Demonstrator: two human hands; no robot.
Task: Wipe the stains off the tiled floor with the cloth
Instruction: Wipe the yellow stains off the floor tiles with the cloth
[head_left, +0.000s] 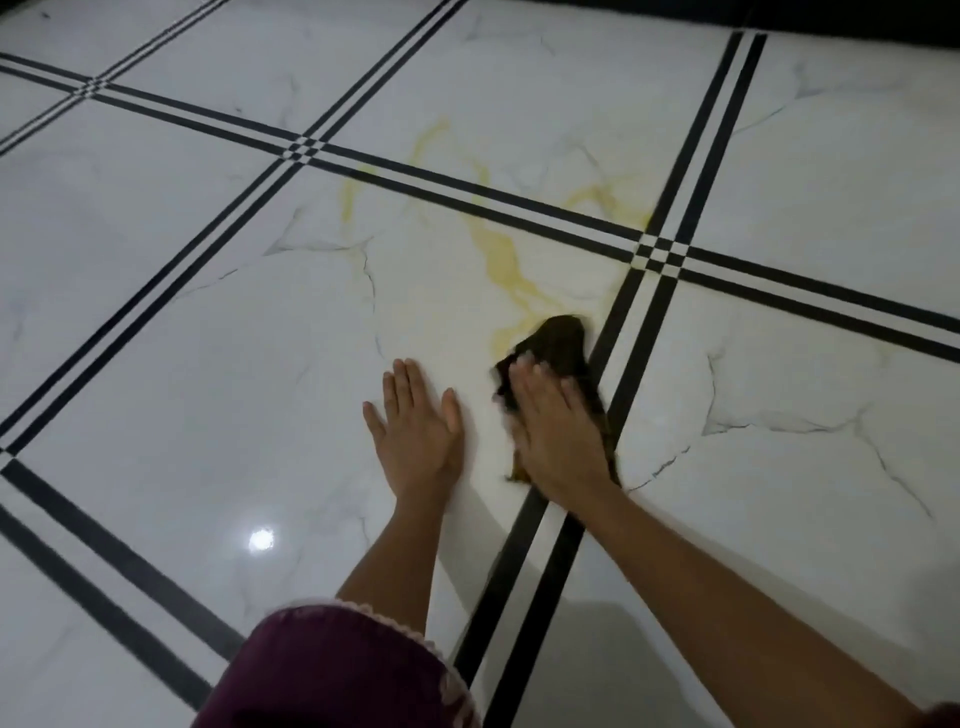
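Note:
A dark brown cloth (563, 340) lies on the white marble-look tiled floor (208, 364), at the near end of a yellow stain (501, 257). My right hand (553, 426) presses flat on the cloth with straight fingers, and it looks motion-blurred. Just left of it, my left hand (415, 426) rests palm down on the bare tile, fingers spread. The yellow stain runs away from the cloth in streaks, with fainter yellow patches (608, 200) beyond the black tile border and a thin one (347, 200) further left.
Double black border lines (524, 566) cross the floor in a grid; one pair runs under my right wrist. A lamp glare (261, 540) reflects on the near tile. My maroon sleeve (332, 670) fills the bottom edge. A dark band (779, 15) lies at the far top right.

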